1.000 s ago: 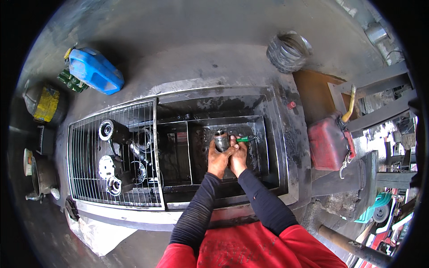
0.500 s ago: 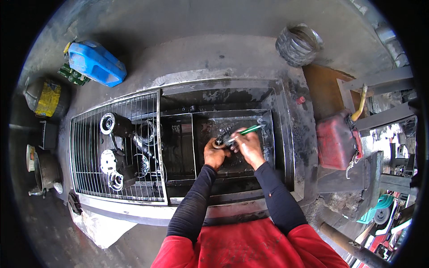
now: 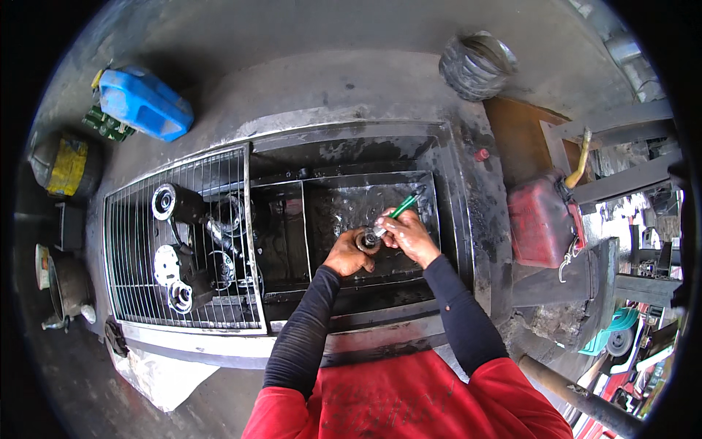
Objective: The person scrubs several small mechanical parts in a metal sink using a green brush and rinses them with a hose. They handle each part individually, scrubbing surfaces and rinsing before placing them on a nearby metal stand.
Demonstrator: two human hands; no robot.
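My left hand is closed round a small ring-shaped metal part, dark and greasy, whose open face shows. In my right hand is a green-handled brush, its handle slanting up to the right. The brush's pale lower end touches the ring part; its bristles are mostly hidden by the fingers. Both hands are over the right compartment of a dark metal wash basin, where the bottom looks wet.
A wire rack covers the basin's left side, bearing several metal housings. Beyond it lies a blue jerrycan. A red jerrycan stands to the right, and a crumpled metal can at the far right.
The brush handle has tipped more upright, and its lower end has moved onto the ring part. That part's open face shows more plainly. The whole view has shifted slightly left.
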